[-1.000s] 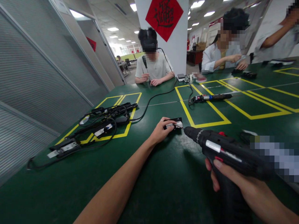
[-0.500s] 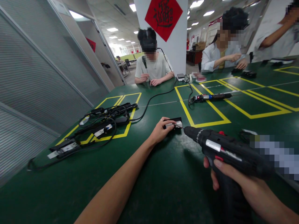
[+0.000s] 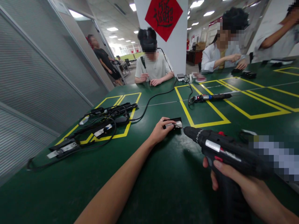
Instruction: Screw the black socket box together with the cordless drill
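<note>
My right hand (image 3: 235, 174) is wrapped round the grip of a black power drill (image 3: 224, 149) with red buttons, its chuck pointing left. The drill's thin bit meets the right end of a small black part with a light, silvery face (image 3: 178, 123). My left hand (image 3: 162, 129), with a ring on one finger, has its fingers pressed on that part and holds it against the green table (image 3: 140, 174). Where exactly the bit touches is too small to tell.
Black devices with cables (image 3: 107, 124) lie at the left in yellow-taped boxes. A tool with a wire (image 3: 211, 97) lies beyond the drill. A cable (image 3: 149, 104) crosses the table's middle. A seated person (image 3: 154, 65) faces me; others sit at the far right.
A person in dark clothes has come into view behind the glass partition at the back left. My hands and the drill have hardly moved.
</note>
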The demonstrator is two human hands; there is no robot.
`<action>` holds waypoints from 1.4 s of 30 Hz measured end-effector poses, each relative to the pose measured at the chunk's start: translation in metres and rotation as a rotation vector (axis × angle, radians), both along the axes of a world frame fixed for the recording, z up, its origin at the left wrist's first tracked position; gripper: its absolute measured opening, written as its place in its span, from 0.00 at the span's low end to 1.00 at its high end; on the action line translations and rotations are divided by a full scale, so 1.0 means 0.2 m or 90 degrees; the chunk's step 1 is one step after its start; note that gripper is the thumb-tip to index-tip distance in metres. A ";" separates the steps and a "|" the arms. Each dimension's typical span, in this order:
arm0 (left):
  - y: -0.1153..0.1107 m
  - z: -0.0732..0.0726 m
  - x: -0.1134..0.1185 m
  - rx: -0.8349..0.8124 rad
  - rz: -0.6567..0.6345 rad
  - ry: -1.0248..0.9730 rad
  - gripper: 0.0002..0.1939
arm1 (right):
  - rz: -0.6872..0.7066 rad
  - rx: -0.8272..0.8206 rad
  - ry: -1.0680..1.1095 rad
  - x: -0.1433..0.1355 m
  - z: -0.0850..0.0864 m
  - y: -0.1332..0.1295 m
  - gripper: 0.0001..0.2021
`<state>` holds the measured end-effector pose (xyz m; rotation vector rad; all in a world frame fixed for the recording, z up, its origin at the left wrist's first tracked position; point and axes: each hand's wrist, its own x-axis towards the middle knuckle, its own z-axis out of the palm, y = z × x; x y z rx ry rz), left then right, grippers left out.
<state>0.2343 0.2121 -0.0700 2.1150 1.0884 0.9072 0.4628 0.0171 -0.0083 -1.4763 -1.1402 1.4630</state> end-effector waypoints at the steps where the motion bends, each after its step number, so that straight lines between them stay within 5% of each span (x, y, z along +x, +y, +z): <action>1: 0.00 0.00 0.00 -0.002 0.001 0.001 0.14 | 0.002 -0.001 -0.003 0.00 0.00 0.00 0.16; 42: 0.01 0.00 0.00 0.001 -0.002 0.006 0.14 | 0.015 -0.004 -0.065 0.02 -0.02 -0.04 0.18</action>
